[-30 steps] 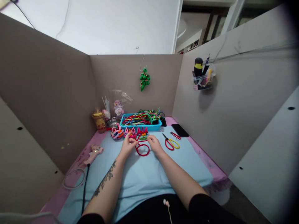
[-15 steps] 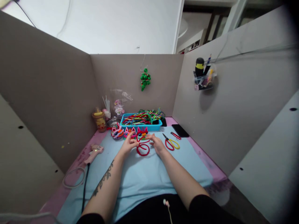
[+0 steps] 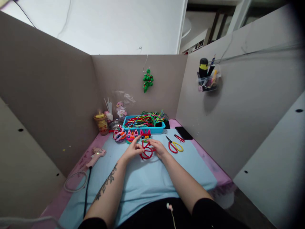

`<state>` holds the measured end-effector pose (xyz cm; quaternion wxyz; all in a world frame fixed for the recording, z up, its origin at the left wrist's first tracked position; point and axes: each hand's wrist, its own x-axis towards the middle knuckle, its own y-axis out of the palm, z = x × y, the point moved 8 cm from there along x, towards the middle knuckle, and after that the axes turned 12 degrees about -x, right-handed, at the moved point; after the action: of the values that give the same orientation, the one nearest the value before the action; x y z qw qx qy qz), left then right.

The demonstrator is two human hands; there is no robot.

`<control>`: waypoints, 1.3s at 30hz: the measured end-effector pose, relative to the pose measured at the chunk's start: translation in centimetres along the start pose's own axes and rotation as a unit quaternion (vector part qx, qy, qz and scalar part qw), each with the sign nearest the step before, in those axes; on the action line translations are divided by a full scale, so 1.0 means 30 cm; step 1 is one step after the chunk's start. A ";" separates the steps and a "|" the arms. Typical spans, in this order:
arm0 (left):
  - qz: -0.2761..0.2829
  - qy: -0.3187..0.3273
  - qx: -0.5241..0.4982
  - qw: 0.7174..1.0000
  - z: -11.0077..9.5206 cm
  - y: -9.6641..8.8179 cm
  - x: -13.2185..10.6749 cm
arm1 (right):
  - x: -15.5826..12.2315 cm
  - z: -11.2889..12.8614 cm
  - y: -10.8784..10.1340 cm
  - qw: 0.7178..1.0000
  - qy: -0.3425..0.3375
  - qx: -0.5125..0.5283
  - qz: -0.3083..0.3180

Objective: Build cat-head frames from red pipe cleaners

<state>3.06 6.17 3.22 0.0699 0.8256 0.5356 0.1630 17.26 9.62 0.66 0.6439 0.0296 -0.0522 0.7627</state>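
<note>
While the left hand pinches a bent red fuzzy stem between thumb and fingers, the right hand is at the stem's other side, its fingers curved and narrowly spaced; whether they grip it or only touch it, I cannot tell. The red stem is between the two hands, above the middle of the blue cloth, with a rounded loop and some strands that cross it. The cloth covers much of the pink bench.

Just beyond the hands, three colourful eared figures stand in a row, in front of a blue tray heaped with multicoloured stems. To the right of the right hand lie scissors with one red and one yellow handle, their blades slightly apart, and near them a small red tool and a black phone. On the left, well apart from the left hand, a pink glue gun rests near the cloth's edge, its small light glowing.
</note>
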 end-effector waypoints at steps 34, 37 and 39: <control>-0.230 0.110 -0.060 0.965 -0.028 -0.165 0.003 | -0.070 0.117 -0.013 0.951 -0.181 -0.178 -0.175; -0.185 0.116 0.000 0.976 -0.033 -0.109 0.009 | -0.094 0.151 -0.003 0.921 -0.231 -0.246 -0.193; -0.162 0.113 0.019 0.980 -0.032 -0.079 0.012 | -0.103 0.167 0.006 0.891 -0.263 -0.312 -0.200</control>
<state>0.81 7.43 3.51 0.0186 0.7057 0.6694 0.2313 17.48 5.98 5.27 0.7215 0.0363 -0.4480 0.5267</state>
